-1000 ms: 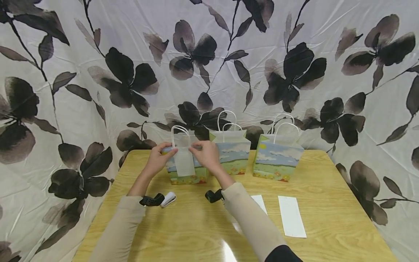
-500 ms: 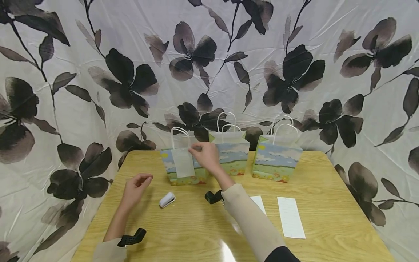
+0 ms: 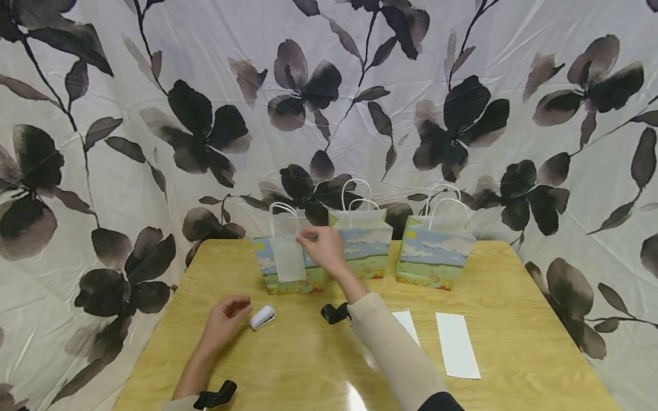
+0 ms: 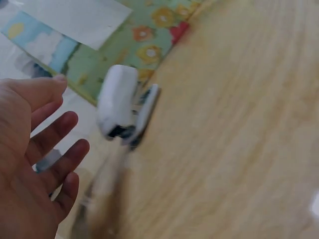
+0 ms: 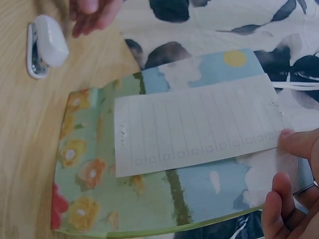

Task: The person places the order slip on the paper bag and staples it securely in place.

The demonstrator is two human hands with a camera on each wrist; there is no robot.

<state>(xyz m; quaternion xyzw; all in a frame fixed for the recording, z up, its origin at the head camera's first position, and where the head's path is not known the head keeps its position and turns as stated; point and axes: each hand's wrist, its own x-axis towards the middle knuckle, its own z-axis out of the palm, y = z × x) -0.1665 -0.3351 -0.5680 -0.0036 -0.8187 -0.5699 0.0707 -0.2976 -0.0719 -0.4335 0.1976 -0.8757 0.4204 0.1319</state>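
At the top edge of the left paper gift bag point(image 3: 264, 261), my right hand point(image 3: 325, 250) pinches a white paper slip point(image 3: 289, 261) against the bag's front. The right wrist view shows the slip printed with lines and small checkboxes point(image 5: 194, 127), my thumb on its upper corner. The bag carries a sky, meadow and flower print and white handles point(image 3: 280, 206). My left hand point(image 3: 225, 324) is low over the table just left of a small white stapler point(image 3: 263, 317), fingers loosely bent and holding nothing. In the left wrist view the stapler point(image 4: 118, 99) lies just beyond the fingertips.
Two matching gift bags stand to the right, one in the middle point(image 3: 366, 251) and one farther right point(image 3: 436, 254). Two more white slips lie on the wooden table point(image 3: 514, 319): one point(image 3: 457, 345) in view, the other point(image 3: 408, 326) partly behind my right sleeve. A floral curtain point(image 3: 360, 137) hangs behind.
My left hand has let go of the bag's top edge, moved down and left, then shifted right toward the stapler. My right hand keeps its pinch on the slip and bag.
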